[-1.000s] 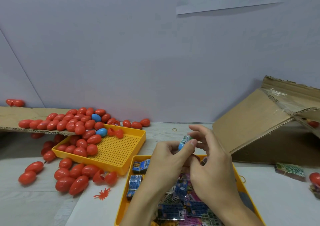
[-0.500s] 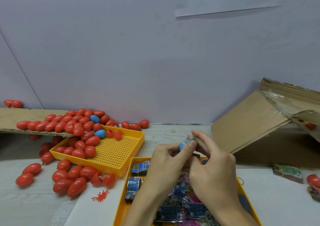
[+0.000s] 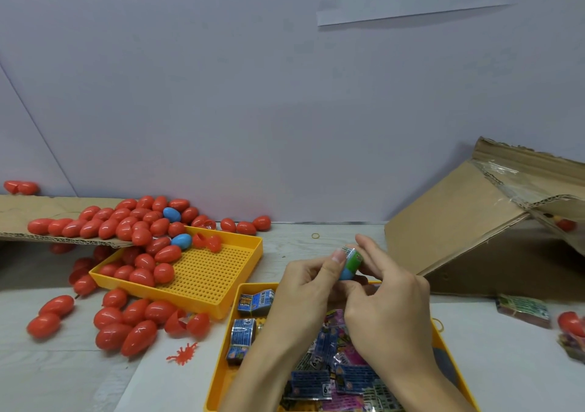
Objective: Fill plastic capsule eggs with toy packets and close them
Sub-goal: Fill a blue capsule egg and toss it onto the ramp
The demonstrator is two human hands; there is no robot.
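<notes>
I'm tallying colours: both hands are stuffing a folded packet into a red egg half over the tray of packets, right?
Not quite: in the head view the egg half is blue, not red. Both the left hand and right hand do hold it and the packet over the tray of packets.

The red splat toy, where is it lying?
The splat toy lies on the table, just left of the near yellow tray, below the loose red eggs.
</notes>
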